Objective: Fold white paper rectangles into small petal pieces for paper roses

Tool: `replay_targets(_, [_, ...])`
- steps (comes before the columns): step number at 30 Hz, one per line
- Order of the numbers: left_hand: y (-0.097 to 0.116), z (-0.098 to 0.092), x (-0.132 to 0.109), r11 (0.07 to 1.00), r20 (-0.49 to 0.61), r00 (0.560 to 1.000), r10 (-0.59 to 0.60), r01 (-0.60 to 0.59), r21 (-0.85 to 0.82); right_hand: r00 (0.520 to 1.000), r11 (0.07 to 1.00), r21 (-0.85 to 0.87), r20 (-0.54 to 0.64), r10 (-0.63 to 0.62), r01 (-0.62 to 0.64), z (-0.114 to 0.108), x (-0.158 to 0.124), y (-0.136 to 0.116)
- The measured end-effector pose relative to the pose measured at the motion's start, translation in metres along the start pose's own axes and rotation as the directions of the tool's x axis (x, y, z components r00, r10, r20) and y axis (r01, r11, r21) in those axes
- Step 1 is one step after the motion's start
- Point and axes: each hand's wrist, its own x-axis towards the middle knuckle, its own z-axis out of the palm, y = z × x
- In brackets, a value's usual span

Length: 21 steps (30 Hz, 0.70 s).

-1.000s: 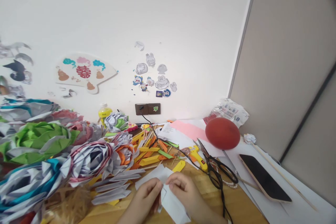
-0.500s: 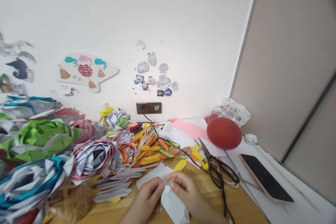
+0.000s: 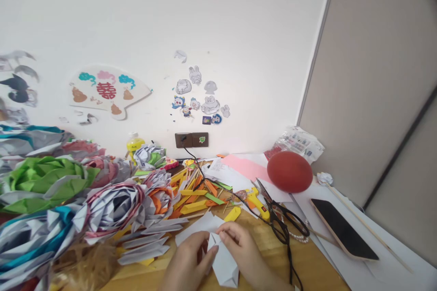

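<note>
A folded piece of white paper point(image 3: 225, 263) is held between both hands over the wooden table, near its front edge. My left hand point(image 3: 193, 254) pinches its left side, thumb on top. At the paper's upper end, my right hand point(image 3: 237, 245) grips the right side with thumb and fingers closed. Another white sheet point(image 3: 191, 232) lies flat just behind my hands. Folded pale paper strips point(image 3: 146, 243) are stacked to the left of my left hand. A yellow folded paper strip point(image 3: 233, 214) lies beyond my right hand.
Layered paper flowers point(image 3: 51, 177) crowd the left side. Orange and yellow folded strips point(image 3: 194, 198) are heaped behind. On the right lie a yellow glue gun point(image 3: 256, 202), black scissors point(image 3: 280, 225), a red balloon-like oval point(image 3: 290, 172) and a phone point(image 3: 343, 227). A black cord runs from the wall socket point(image 3: 184, 140).
My left thumb has shifted on the folded paper, and the paper's lower end has swung slightly left. The camera view has turned slightly to the right.
</note>
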Motion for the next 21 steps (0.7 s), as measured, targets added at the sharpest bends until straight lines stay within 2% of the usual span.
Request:
replay_targets(4, [-0.0012, 0.0017, -0.0038, 0.995, -0.012, 0.999, 0.031, -0.03, 0.096, 1.0, 1.0, -0.023, -0.002, 0.016, -0.016, 0.0017, -0.0009, -0.0003])
replay_targets(11, [0.0029, 0.0008, -0.0044, 0.999, -0.009, 1.0, 0.026, -0.026, 0.021, 0.998, 0.998, 0.024, 0.008, 0.064, -0.065, 0.0022, 0.0016, 0.0007])
replay_targets(17, [0.0052, 0.0027, -0.0038, 0.982, 0.018, 1.0, -0.014, 0.017, -0.189, 0.999, 0.999, -0.019, -0.02, 0.045, -0.046, 0.002, 0.0023, 0.0011])
replay_targets(19, [0.0019, 0.0054, -0.0025, 0.938, 0.061, 0.997, -0.052, 0.07, -0.34, 0.999, 0.998, -0.048, -0.011, 0.037, -0.037, 0.0015, 0.0025, 0.0012])
replay_targets(21, [-0.0034, 0.0088, 0.0001, 0.853, 0.103, 0.989, -0.105, 0.143, -0.503, 1.0, 0.997, -0.08, 0.005, 0.025, -0.024, 0.0007, 0.0023, 0.0016])
